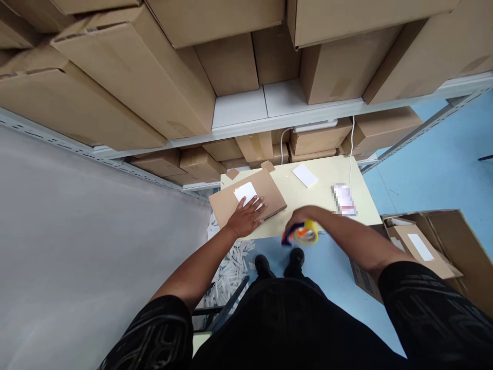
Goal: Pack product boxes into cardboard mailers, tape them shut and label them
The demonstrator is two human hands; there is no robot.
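My left hand [245, 217] lies flat with fingers spread on a brown cardboard box [272, 194], partly over the white label [245, 191] stuck on its top. The box rests at the left end of the pale yellow table [319, 200]. My right hand [299, 215] is closed around a tape dispenser [304, 233] with a yellow roll, held just off the table's front edge and a little blurred. A gap separates the dispenser from the box.
A white pad [304, 175] and a pixelated phone-like item [344, 199] lie on the table. Shelves of cardboard boxes [335, 61] rise behind it. An open carton [454, 241] with a labelled box stands at right. Shredded paper [227, 277] lies below left.
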